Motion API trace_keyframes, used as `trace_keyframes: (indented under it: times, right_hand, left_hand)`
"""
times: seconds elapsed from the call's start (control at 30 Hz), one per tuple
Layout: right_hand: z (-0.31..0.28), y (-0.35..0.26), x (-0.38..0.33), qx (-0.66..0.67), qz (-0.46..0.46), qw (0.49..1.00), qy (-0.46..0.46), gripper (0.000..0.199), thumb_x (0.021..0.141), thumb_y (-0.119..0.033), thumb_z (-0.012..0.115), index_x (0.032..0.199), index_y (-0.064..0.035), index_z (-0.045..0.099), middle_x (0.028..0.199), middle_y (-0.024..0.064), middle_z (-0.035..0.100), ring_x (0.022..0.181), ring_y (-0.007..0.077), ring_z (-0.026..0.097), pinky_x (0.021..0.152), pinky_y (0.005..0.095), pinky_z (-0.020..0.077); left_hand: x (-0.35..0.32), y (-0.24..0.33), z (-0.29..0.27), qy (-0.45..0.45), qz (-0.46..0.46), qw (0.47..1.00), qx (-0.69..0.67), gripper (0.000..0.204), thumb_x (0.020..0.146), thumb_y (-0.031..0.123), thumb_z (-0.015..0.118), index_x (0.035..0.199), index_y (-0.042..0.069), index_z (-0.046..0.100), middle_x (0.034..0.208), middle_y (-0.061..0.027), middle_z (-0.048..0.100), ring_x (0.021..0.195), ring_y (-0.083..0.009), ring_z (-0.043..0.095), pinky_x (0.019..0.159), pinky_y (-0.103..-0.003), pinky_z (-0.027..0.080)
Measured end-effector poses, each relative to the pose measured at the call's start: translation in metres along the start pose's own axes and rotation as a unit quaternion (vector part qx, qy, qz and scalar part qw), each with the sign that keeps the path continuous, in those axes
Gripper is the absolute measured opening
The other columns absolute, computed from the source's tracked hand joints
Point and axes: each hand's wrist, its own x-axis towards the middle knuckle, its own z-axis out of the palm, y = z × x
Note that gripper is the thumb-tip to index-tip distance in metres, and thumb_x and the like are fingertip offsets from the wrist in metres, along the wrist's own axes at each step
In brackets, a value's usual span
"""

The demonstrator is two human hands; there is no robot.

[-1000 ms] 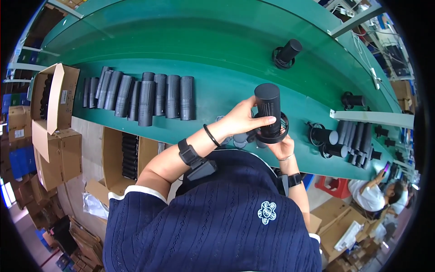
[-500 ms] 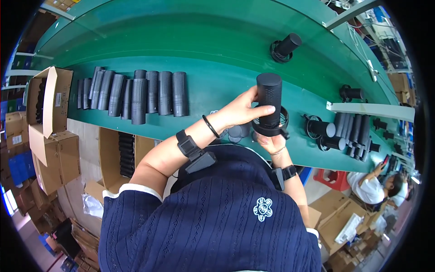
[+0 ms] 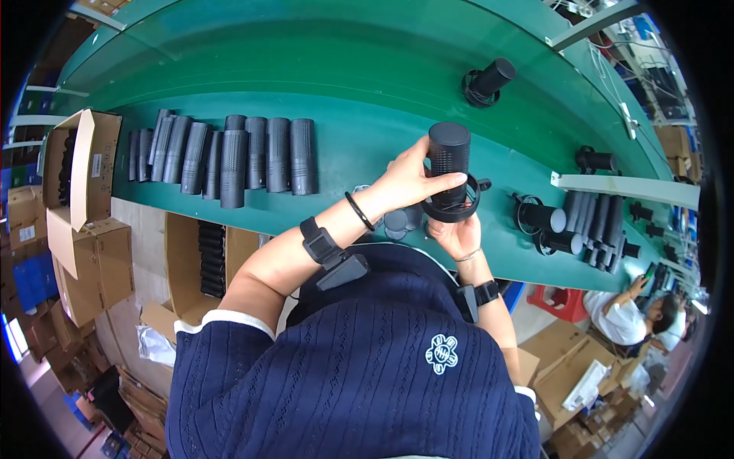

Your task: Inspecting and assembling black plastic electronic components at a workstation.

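Gripping one tube (image 3: pixel 448 162), left hand (image 3: pixel 409 180) and right hand (image 3: pixel 456 233) clamp it; tube row (image 3: pixel 229 157) at nine o'clock.

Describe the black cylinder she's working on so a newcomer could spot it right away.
On the long green bench, look at its near edge, just right of centre. There the left hand and right hand hold a black mesh cylinder upright; unlike the row lying flat, it wears a black ring at its base.

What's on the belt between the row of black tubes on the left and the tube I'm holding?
In the head view, only bare green belt lies between the row of black tubes and the held tube.
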Motion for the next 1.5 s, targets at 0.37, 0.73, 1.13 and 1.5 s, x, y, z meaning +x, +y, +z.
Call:
trace_keyframes:
  times: [0.37, 0.73, 1.13, 1.5]
  right_hand:
    - [0.009, 0.001, 0.004, 0.006, 0.064, 0.995, 0.081, 0.063, 0.092, -0.057, 0.034, 0.117, -0.0016, 0.051, 0.081, 0.0181, 0.056, 0.049, 0.0198, 0.049, 0.042, 0.0269, 0.0384]
    - [-0.013, 0.002, 0.011, -0.041, 0.092, 0.990, 0.101, 0.059, 0.090, -0.058, 0.039, 0.105, -0.0043, 0.057, 0.064, 0.0149, 0.058, 0.038, 0.0204, 0.049, 0.033, 0.0260, 0.0382]
    - [-0.034, -0.002, 0.010, -0.040, 0.098, 0.992, 0.072, 0.054, 0.092, -0.055, 0.035, 0.100, -0.0078, 0.059, 0.064, 0.0133, 0.060, 0.040, 0.0203, 0.050, 0.036, 0.0260, 0.0368]
    - [-0.028, -0.027, -0.013, -0.134, 0.072, 0.972, 0.179, 0.071, 0.095, -0.058, 0.027, 0.094, 0.0041, 0.061, 0.067, 0.0121, 0.063, 0.049, 0.0192, 0.058, 0.043, 0.0242, 0.0424]
  left_hand:
    - [0.006, -0.002, -0.005, -0.034, 0.003, 0.999, -0.011, 0.065, 0.083, 0.030, 0.072, 0.130, -0.001, 0.041, 0.124, -0.0135, 0.053, 0.099, -0.0184, 0.057, 0.085, -0.033, 0.048]
    - [0.021, 0.005, 0.004, -0.110, -0.030, 0.990, -0.087, 0.073, 0.071, 0.025, 0.083, 0.128, 0.001, 0.043, 0.116, -0.0092, 0.058, 0.108, -0.0185, 0.055, 0.098, -0.035, 0.042]
    - [0.042, -0.009, 0.014, -0.054, -0.026, 0.998, 0.036, 0.076, 0.064, 0.042, 0.084, 0.118, 0.001, 0.050, 0.107, -0.0137, 0.062, 0.101, -0.0233, 0.061, 0.089, -0.035, 0.047]
    - [0.092, -0.001, 0.018, 0.045, -0.002, 0.986, 0.160, 0.071, 0.061, 0.039, 0.087, 0.111, 0.001, 0.055, 0.100, -0.0084, 0.063, 0.093, -0.0169, 0.061, 0.084, -0.032, 0.050]
